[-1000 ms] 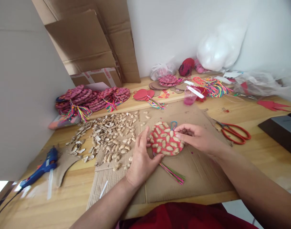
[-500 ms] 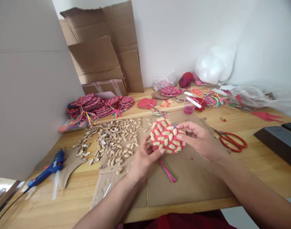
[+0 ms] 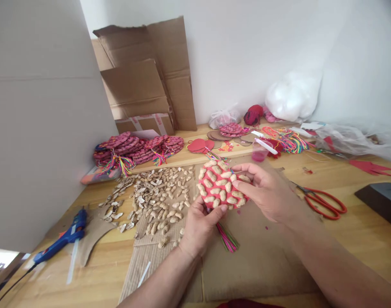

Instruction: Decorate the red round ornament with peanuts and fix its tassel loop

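Observation:
Both my hands hold a round red disc point(image 3: 218, 190) covered with whole peanut shells, tilted up towards me above the cardboard mat. My left hand point(image 3: 204, 222) grips its lower left edge, thumb in front and fingers behind. At the upper right, my right hand point(image 3: 262, 190) pinches the disc's edge, with its thumb over the front by a peanut. A tassel of pink and green cords point(image 3: 227, 238) hangs from the bottom of the disc. Left of my hands, many loose peanut shells point(image 3: 163, 199) lie spread over the mat.
A blue glue gun point(image 3: 65, 237) lies at the left with its cord. Red-handled scissors point(image 3: 325, 203) rest on the right. Behind are stacked pink woven discs point(image 3: 118, 147) with tassels, a pink cup point(image 3: 260, 150) and a white bag point(image 3: 293, 96). The cardboard mat point(image 3: 256, 261) covers the middle.
My right thumb has shifted left and up a little on the disc, and the disc has turned slightly. The whole view has also shifted a little. Both hands keep their hold.

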`<state>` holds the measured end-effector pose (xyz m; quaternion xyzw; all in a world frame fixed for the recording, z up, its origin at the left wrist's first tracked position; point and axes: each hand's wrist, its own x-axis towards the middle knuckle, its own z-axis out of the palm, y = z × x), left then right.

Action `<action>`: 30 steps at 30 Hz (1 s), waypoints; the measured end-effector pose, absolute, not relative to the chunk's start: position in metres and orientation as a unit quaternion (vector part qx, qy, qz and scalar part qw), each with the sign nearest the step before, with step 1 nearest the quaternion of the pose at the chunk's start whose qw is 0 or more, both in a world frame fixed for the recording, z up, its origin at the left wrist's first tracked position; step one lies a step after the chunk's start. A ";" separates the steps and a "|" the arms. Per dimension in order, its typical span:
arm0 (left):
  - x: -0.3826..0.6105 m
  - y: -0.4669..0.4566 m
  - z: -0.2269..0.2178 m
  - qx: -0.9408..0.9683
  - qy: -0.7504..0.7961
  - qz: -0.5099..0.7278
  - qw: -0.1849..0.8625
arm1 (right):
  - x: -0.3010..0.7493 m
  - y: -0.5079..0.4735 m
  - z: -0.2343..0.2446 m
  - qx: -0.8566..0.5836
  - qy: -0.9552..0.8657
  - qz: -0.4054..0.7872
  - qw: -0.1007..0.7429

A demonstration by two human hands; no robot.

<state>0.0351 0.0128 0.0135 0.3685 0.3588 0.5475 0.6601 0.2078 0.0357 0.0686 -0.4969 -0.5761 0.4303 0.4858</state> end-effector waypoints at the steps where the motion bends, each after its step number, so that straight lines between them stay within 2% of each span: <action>1: 0.035 0.012 0.012 0.375 0.358 0.547 0.657 | 0.206 0.035 0.068 -0.514 -0.560 0.442 0.476; 9: 0.034 0.009 0.006 0.415 0.363 0.527 0.646 | 0.206 0.035 0.067 -0.547 -0.529 0.471 0.445; 16: 0.035 0.008 0.004 0.408 0.369 0.523 0.651 | 0.206 0.033 0.064 -0.560 -0.540 0.449 0.439; 23: 0.034 0.010 0.007 0.333 0.381 0.527 0.683 | 0.216 0.035 0.062 -0.440 -0.498 0.574 0.479; 30: 0.033 0.014 0.013 0.293 0.378 0.555 0.680 | 0.223 0.042 0.053 -0.448 -0.441 0.612 0.481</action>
